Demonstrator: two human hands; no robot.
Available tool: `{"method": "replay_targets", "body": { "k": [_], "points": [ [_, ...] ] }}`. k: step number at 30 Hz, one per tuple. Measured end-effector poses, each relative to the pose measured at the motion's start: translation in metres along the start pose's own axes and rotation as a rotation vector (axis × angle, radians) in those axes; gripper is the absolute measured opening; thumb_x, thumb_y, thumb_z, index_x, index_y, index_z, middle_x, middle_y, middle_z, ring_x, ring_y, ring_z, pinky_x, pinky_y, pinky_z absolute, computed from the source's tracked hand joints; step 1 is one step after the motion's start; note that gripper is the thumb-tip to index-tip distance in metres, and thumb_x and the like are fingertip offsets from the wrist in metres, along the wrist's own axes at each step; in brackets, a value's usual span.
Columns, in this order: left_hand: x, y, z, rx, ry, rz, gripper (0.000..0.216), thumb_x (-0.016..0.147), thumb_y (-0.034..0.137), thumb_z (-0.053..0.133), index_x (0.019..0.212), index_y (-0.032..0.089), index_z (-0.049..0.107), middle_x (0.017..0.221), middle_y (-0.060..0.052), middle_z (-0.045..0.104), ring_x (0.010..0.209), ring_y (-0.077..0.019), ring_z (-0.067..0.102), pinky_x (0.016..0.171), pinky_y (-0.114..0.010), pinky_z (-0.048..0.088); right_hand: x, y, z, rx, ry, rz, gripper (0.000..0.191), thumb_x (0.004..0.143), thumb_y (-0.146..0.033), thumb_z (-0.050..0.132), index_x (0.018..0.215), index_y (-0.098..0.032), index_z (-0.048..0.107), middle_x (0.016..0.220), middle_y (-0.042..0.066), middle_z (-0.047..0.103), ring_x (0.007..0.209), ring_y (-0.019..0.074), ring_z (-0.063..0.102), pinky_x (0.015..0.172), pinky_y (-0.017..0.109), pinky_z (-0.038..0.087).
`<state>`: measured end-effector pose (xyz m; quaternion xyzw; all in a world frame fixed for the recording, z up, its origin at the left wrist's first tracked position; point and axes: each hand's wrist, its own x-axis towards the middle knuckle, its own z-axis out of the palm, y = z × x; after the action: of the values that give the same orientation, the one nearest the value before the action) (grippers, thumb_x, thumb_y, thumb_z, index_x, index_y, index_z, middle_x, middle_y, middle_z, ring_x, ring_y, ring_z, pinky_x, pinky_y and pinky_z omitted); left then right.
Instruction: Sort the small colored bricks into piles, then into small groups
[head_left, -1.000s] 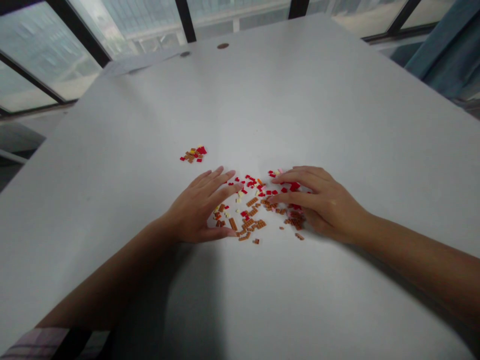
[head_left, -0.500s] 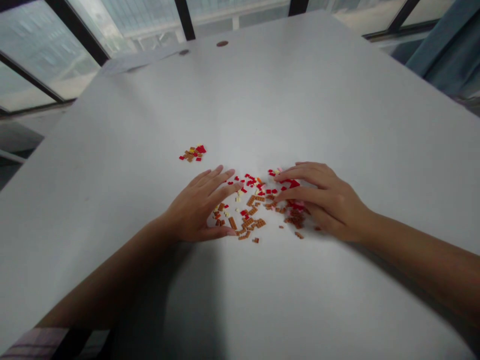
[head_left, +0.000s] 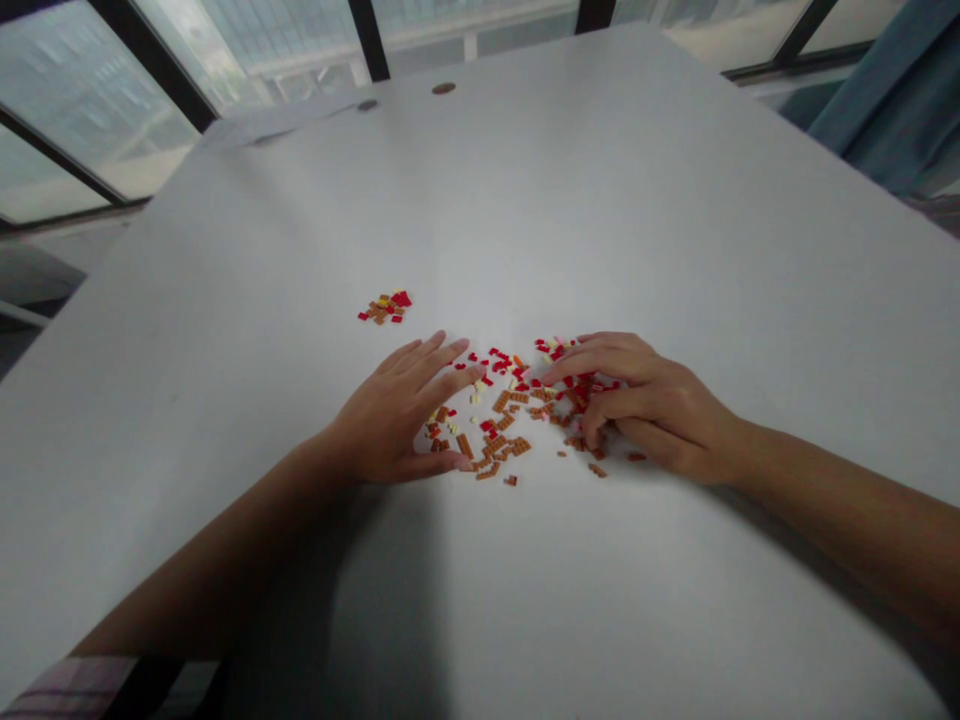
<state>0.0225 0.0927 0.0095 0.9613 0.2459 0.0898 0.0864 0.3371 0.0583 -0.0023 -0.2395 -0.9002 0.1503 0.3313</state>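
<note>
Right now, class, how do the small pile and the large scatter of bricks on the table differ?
The small pile is compact; the large scatter spreads loosely. The small pile lies beyond the left hand, clear of it; the large scatter reaches from the left hand to beneath the right hand. Both mix red, brown and yellowish colours.

Item, sleeve (head_left: pixel 75 683): we list one patterned cloth cuff on the left arm, pale mauve-pink crossed by thin darker lines, with a broad black band and a greyish panel alongside; one end sinks into shadow. Item, left forearm (head_left: pixel 247 540): bare from cuff edge to wrist. Item, left grip (head_left: pixel 409 415): one bare hand, five slender digits visible to us. Item, right forearm (head_left: pixel 832 495): bare as far as we see. Item, right grip (head_left: pixel 656 405): one bare hand, slender fingers, partly hidden; nails too small for us to detail.
</note>
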Motion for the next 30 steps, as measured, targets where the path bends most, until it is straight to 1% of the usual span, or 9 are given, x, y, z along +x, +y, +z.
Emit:
{"method": "replay_targets", "body": {
  "k": [5,9,13,15,17,19,23,25,30],
  "points": [
    [-0.001,-0.001,0.001,-0.011,-0.003,-0.009,0.086,0.088,0.078,0.043,0.146,0.016,0.042,0.157,-0.022,0.037,0.148,-0.0418,0.029,0.118,-0.059,0.027,-0.002,0.000,0.001,-0.030,0.029,0.020,0.040,0.100,-0.024,0.036,0.086,-0.029,0.072,0.124,0.006,0.066,0.117,0.0206,0.059,0.104,0.046,0.043],
    [-0.001,-0.001,0.003,-0.013,0.004,-0.014,0.086,0.087,0.079,0.043,0.146,0.016,0.042,0.158,-0.022,0.036,0.149,-0.0410,0.028,0.118,-0.059,0.027,-0.006,-0.001,0.001,-0.091,0.079,0.081,0.040,0.099,-0.024,0.034,0.089,-0.030,0.073,0.123,0.004,0.067,0.116,0.0220,0.061,0.103,0.045,0.045],
    [-0.001,-0.001,0.002,-0.010,-0.008,-0.016,0.086,0.087,0.079,0.044,0.146,0.016,0.042,0.157,-0.022,0.036,0.149,-0.0414,0.028,0.118,-0.059,0.027,-0.006,-0.003,0.000,-0.168,0.147,0.172,0.037,0.093,-0.018,0.038,0.077,-0.029,0.070,0.115,0.003,0.070,0.107,0.0226,0.064,0.096,0.043,0.049],
    [-0.001,-0.001,0.002,-0.011,-0.003,-0.010,0.085,0.088,0.078,0.044,0.146,0.016,0.043,0.157,-0.023,0.037,0.148,-0.0415,0.029,0.118,-0.059,0.028,-0.005,-0.004,0.000,-0.193,0.151,0.176,0.036,0.090,-0.015,0.039,0.070,-0.027,0.066,0.111,0.003,0.071,0.101,0.0223,0.065,0.091,0.042,0.050],
    [-0.001,-0.002,0.002,-0.010,0.004,-0.001,0.084,0.089,0.077,0.043,0.146,0.015,0.043,0.157,-0.023,0.037,0.148,-0.0420,0.029,0.117,-0.060,0.028,-0.004,-0.003,0.001,-0.201,0.126,0.152,0.036,0.089,-0.014,0.040,0.069,-0.027,0.066,0.111,0.003,0.071,0.100,0.0223,0.065,0.089,0.041,0.050],
    [-0.001,-0.001,0.002,-0.007,0.003,0.001,0.084,0.089,0.076,0.044,0.146,0.014,0.042,0.157,-0.024,0.037,0.148,-0.0429,0.029,0.116,-0.061,0.029,-0.003,-0.002,0.002,-0.196,0.093,0.130,0.036,0.089,-0.015,0.040,0.072,-0.028,0.069,0.114,0.003,0.070,0.104,0.0232,0.064,0.092,0.043,0.049],
    [-0.001,-0.001,0.002,-0.007,-0.003,-0.005,0.086,0.087,0.078,0.045,0.145,0.014,0.043,0.156,-0.024,0.037,0.147,-0.0433,0.030,0.117,-0.060,0.029,-0.003,-0.002,0.000,-0.177,0.061,0.095,0.035,0.091,-0.019,0.039,0.089,-0.031,0.073,0.122,0.002,0.069,0.112,0.0243,0.062,0.101,0.047,0.046],
    [0.000,-0.001,0.002,-0.012,-0.002,-0.006,0.086,0.087,0.078,0.044,0.145,0.014,0.044,0.156,-0.024,0.037,0.147,-0.0436,0.030,0.117,-0.060,0.028,-0.003,-0.004,-0.003,-0.186,0.062,0.127,0.034,0.090,-0.017,0.041,0.091,-0.030,0.073,0.121,0.003,0.069,0.111,0.0243,0.063,0.099,0.046,0.047],
    [-0.001,-0.001,0.002,-0.024,0.004,-0.007,0.084,0.088,0.077,0.043,0.147,0.017,0.042,0.158,-0.022,0.036,0.149,-0.0418,0.028,0.118,-0.059,0.027,-0.003,-0.006,-0.008,-0.240,0.123,0.299,0.034,0.084,-0.010,0.044,0.081,-0.029,0.073,0.117,0.002,0.070,0.105,0.0261,0.066,0.092,0.047,0.052]
  ]
}}
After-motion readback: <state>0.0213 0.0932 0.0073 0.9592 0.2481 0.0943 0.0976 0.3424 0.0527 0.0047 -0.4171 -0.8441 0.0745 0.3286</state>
